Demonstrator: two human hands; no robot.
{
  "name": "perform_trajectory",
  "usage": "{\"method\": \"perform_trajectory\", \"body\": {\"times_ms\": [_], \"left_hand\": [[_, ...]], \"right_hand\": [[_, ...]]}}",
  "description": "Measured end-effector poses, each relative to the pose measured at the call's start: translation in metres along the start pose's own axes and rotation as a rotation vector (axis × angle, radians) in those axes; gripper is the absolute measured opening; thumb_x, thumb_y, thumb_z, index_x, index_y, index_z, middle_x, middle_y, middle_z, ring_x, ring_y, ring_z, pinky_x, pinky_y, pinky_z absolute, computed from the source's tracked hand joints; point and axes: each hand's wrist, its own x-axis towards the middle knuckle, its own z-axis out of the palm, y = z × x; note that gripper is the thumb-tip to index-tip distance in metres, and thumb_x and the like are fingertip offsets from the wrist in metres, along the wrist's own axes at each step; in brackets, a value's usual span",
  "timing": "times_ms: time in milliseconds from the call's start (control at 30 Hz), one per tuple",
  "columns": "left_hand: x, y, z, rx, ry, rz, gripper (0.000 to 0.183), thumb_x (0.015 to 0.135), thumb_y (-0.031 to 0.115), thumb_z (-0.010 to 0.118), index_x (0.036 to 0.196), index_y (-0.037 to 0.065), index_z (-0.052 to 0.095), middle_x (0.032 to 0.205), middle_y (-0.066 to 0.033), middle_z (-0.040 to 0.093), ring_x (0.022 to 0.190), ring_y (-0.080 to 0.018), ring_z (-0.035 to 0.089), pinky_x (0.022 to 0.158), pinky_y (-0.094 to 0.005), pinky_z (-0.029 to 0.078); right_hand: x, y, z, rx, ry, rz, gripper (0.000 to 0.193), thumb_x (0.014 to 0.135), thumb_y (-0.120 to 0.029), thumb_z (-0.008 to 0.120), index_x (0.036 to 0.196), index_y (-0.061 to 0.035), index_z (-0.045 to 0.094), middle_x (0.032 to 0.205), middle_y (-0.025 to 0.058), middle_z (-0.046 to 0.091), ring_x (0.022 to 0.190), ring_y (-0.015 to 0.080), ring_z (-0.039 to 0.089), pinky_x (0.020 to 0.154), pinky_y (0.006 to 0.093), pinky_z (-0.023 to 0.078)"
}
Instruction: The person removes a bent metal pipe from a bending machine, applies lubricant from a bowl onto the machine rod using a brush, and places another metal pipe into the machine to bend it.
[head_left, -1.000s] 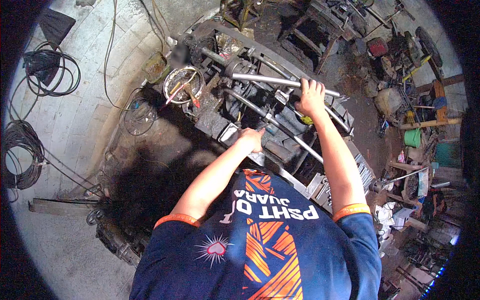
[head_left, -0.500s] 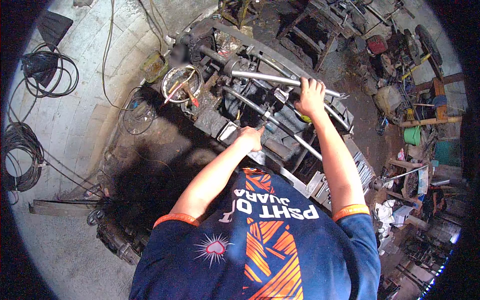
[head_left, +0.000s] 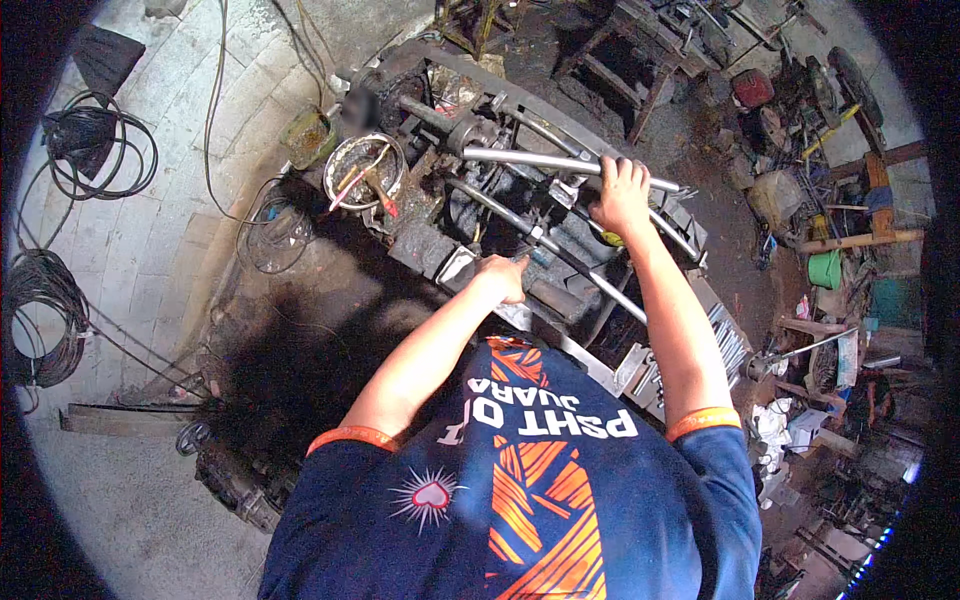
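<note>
A greasy metal machine [head_left: 420, 242], like a lathe, lies in front of me with long bars across it. My right hand [head_left: 625, 197] is wrapped over a smooth shiny metal rod [head_left: 530, 157], near its right end. The rod's left end is by a dark round chuck-like part [head_left: 478, 133]. On the near side of the machine rests my left hand [head_left: 503, 278], fingers curled and the index finger reaching forward; whatever lies under them is hidden. A second bar [head_left: 500, 208], partly dark, runs slantwise between my hands.
Left of the machine stands a round pan [head_left: 335, 160] with brushes in it. Several thin metal rods [head_left: 645, 375] lie by my right forearm. Coiled black cable [head_left: 45, 310] is on the floor at left. A green bucket [head_left: 825, 269] and clutter stand at right.
The left end of the shiny rod has come slightly nearer to me, so the rod lies at a flatter angle. Both hands are almost where they were.
</note>
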Motion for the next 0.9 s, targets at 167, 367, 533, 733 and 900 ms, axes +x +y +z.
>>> {"method": "perform_trajectory", "body": {"times_ms": [167,367,533,733,900], "left_hand": [[0.0011,0.0002,-0.0020,0.006,-0.028,0.004,0.089,0.077,0.046,0.066,0.148,0.017,0.021,0.117,-0.0173,0.062,0.108,-0.0328,0.060,0.094,-0.0421,0.046],[0.0073,-0.0023,0.0031,-0.004,-0.017,0.002,0.090,0.076,0.046,0.066,0.148,0.016,0.021,0.118,-0.0179,0.062,0.108,-0.0332,0.060,0.094,-0.0414,0.046],[0.0084,-0.0034,0.0037,-0.023,-0.024,0.002,0.091,0.075,0.046,0.067,0.148,0.016,0.021,0.117,-0.0185,0.062,0.107,-0.0337,0.060,0.094,-0.0414,0.046],[0.0061,-0.0048,0.0024,-0.047,-0.013,0.040,0.090,0.075,0.044,0.067,0.148,0.016,0.022,0.117,-0.0192,0.062,0.107,-0.0340,0.060,0.094,-0.0414,0.047],[0.0050,-0.0060,0.0024,-0.049,-0.008,0.040,0.091,0.075,0.044,0.068,0.148,0.015,0.022,0.117,-0.0200,0.061,0.107,-0.0339,0.060,0.094,-0.0409,0.047]], "right_hand": [[-0.0025,0.0021,0.0038,0.005,0.020,0.008,0.079,0.060,-0.016,0.071,0.132,-0.0085,0.040,0.118,0.0192,0.046,0.121,0.0392,0.038,0.109,0.0530,0.022],[-0.0032,0.0012,0.0037,0.018,0.021,0.014,0.081,0.058,-0.017,0.074,0.132,-0.0083,0.039,0.118,0.0188,0.045,0.120,0.0392,0.039,0.108,0.0533,0.024],[-0.0030,-0.0018,0.0021,0.005,0.044,0.003,0.082,0.058,-0.017,0.075,0.131,-0.0084,0.039,0.118,0.0185,0.045,0.118,0.0390,0.040,0.108,0.0536,0.025],[-0.0013,0.0008,0.0075,-0.010,0.072,-0.003,0.078,0.059,-0.017,0.072,0.130,-0.0080,0.041,0.118,0.0189,0.045,0.120,0.0386,0.040,0.108,0.0537,0.024],[-0.0007,-0.0018,0.0015,0.008,0.040,0.006,0.077,0.059,-0.016,0.071,0.130,-0.0084,0.041,0.118,0.0193,0.046,0.121,0.0387,0.039,0.109,0.0535,0.023]]}}
